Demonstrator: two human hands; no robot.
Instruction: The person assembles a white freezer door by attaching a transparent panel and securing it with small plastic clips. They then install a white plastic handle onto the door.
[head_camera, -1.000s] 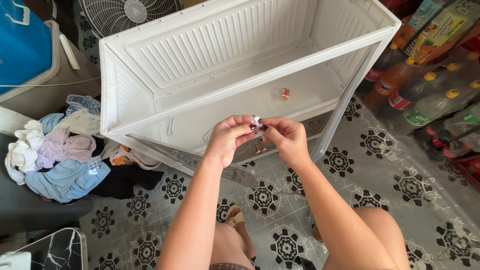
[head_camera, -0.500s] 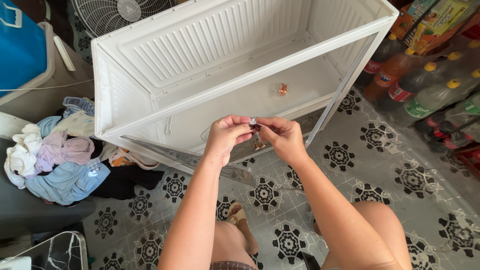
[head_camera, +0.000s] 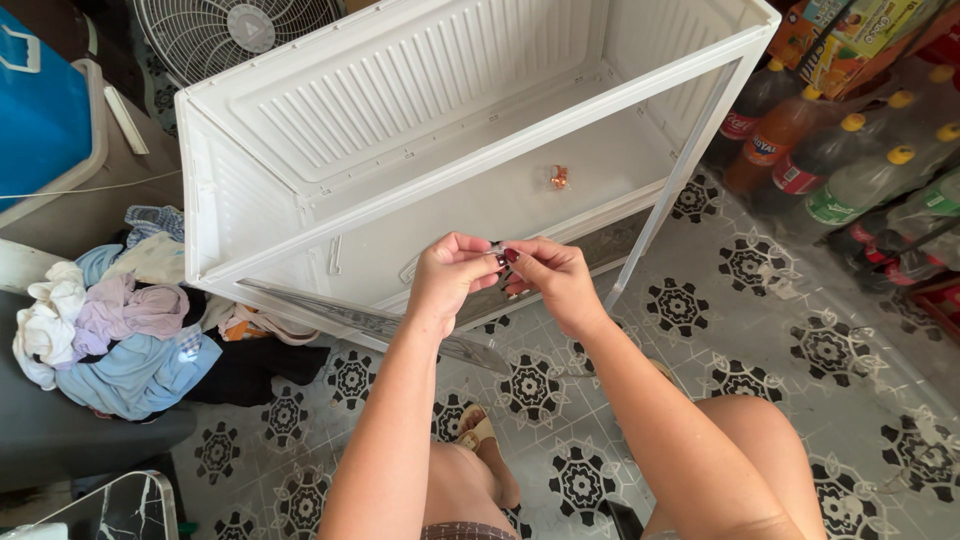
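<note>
My left hand (head_camera: 449, 277) and my right hand (head_camera: 551, 276) meet in front of me, fingertips pinched together on a small dark metal part (head_camera: 497, 250) held between them. Just beyond the hands stands a white plastic cabinet frame (head_camera: 460, 175), open at the front, with ribbed inner walls. A small copper-coloured piece (head_camera: 559, 178) lies on its inner floor, apart from both hands. My bare knees and a sandalled foot (head_camera: 478, 432) show below.
A pile of clothes (head_camera: 120, 320) lies at the left beside a blue and white cooler (head_camera: 40, 110). A fan (head_camera: 235, 30) stands behind the cabinet. Several drink bottles (head_camera: 830, 150) line the right side. The floor is patterned tile (head_camera: 800, 330).
Both hands stay pinched on the small part at the same spot. The view has shifted slightly, so the cabinet sits a little higher and further left in the frame.
</note>
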